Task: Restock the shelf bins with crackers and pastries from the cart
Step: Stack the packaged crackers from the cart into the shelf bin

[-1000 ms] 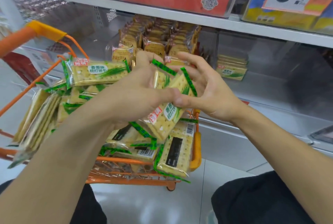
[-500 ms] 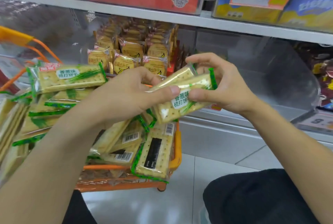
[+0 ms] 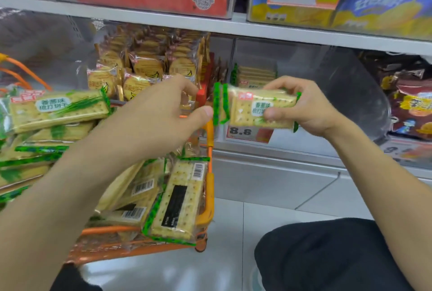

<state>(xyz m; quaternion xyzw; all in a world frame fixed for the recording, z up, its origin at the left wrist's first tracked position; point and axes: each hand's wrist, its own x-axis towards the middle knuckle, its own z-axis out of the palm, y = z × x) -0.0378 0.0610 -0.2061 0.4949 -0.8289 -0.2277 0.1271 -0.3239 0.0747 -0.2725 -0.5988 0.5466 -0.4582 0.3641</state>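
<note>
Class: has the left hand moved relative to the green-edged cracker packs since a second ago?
Yes. The left hand has let go and drawn leftward, away from the cracker packs that the right hand holds.

An orange cart [image 3: 210,173] stands on the pale tiled floor [image 3: 233,255], heaped with green-edged cracker packs [image 3: 175,199]. Behind it, the white shelf [image 3: 257,28] carries clear bins [image 3: 339,84]: one packed with round biscuit packs [image 3: 145,68], the next holding a few cracker packs [image 3: 256,73] at the back.
</note>
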